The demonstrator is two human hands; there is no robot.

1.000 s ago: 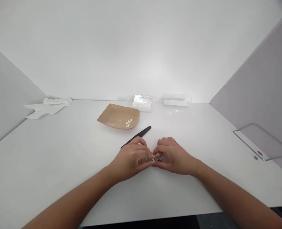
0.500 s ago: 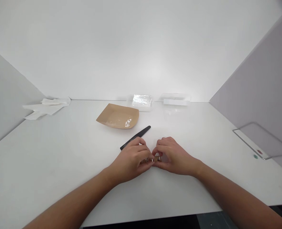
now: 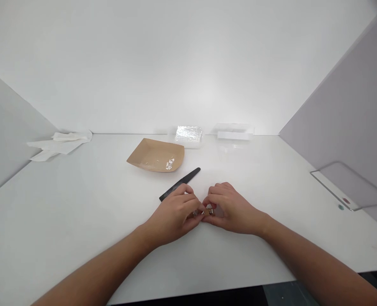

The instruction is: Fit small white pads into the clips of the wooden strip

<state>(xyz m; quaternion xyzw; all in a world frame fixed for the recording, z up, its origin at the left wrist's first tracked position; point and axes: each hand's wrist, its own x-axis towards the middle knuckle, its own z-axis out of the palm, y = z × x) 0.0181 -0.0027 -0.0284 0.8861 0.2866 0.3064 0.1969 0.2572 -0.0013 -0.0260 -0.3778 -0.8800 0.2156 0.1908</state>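
Note:
My left hand (image 3: pixel 177 210) and my right hand (image 3: pixel 231 208) meet just above the table in front of me, fingers bent and pinching. Between their fingertips is a small brown piece with shiny metal bits (image 3: pixel 210 211); fingers hide most of it, so its kind cannot be made out. Behind my left hand lies a flat black tapered strip (image 3: pixel 185 180), one end rounded, its near end close to my knuckles. Farther back, a brown paper tray (image 3: pixel 147 148) holds several small white pieces (image 3: pixel 169 163) at its right side.
Along the back wall stand a clear plastic-wrapped pack (image 3: pixel 188 134) and a translucent white box (image 3: pixel 235 135). Crumpled white tissues (image 3: pixel 61 143) lie in the left corner. A wire frame (image 3: pixel 332 191) leans at the right wall, near a green spot (image 3: pixel 341 207) on the table.
The view shifts very slightly. Both hands stay together on the small piece, with only tiny finger movement.

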